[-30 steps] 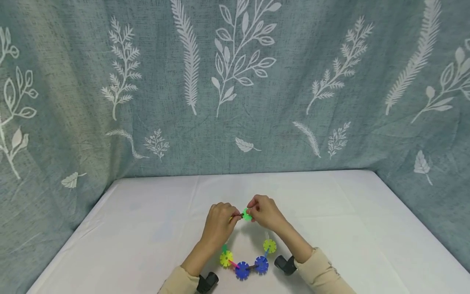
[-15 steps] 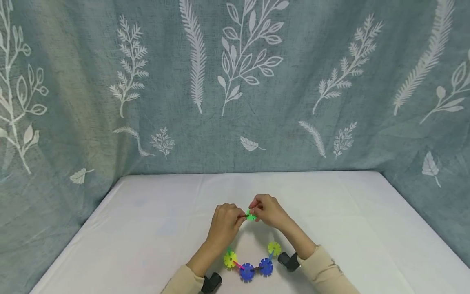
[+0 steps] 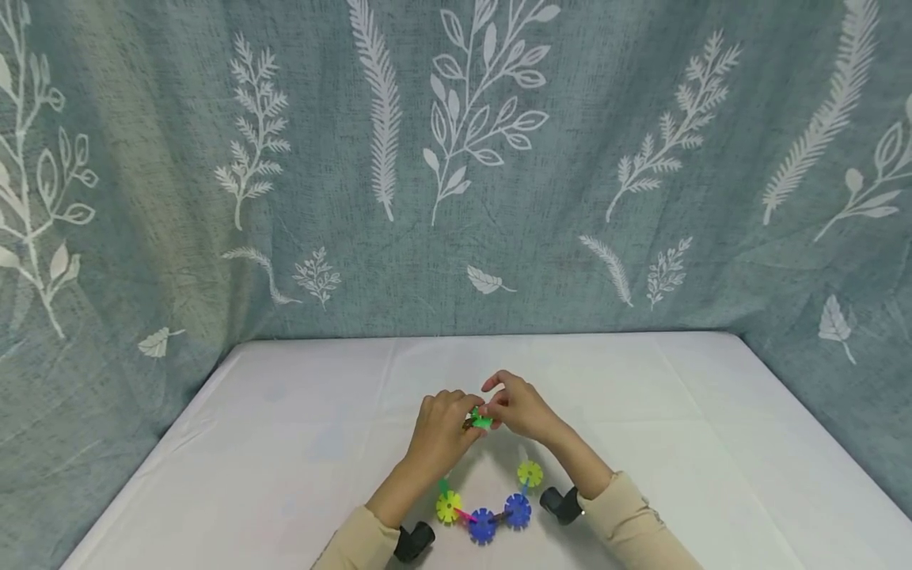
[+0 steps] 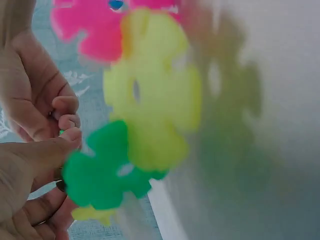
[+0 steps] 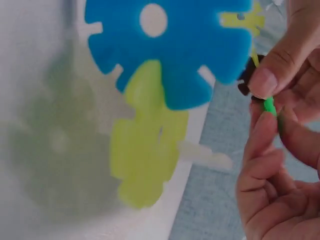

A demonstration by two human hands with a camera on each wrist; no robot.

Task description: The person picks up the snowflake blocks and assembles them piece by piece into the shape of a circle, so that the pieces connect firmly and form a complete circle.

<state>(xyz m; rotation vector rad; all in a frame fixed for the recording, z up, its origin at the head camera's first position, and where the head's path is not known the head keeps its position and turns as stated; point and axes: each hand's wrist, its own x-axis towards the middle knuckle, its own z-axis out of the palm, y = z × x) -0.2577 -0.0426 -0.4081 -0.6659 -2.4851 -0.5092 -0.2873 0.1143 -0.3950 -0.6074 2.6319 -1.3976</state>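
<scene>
Left hand and right hand meet above the table, fingertips close together. Between them is a small bright green notched disc, pinched by the right hand. The left thumb and fingers grip a dark brown disc against the green one; whether the two are slotted together is hidden by fingers. Below hangs or lies a curved chain of interlocked notched discs: green, yellow, pink, blue, dark brown, blue, light blue and yellow.
A white cloth covers the table. Behind and beside it hangs a blue-green curtain with white leaf patterns. Black wrist cameras sit under both forearms, close to the chain's two sides.
The bright green disc has turned between the fingers and now shows more edge-on. The right index finger has lifted away from it. The head view has shifted slightly.
</scene>
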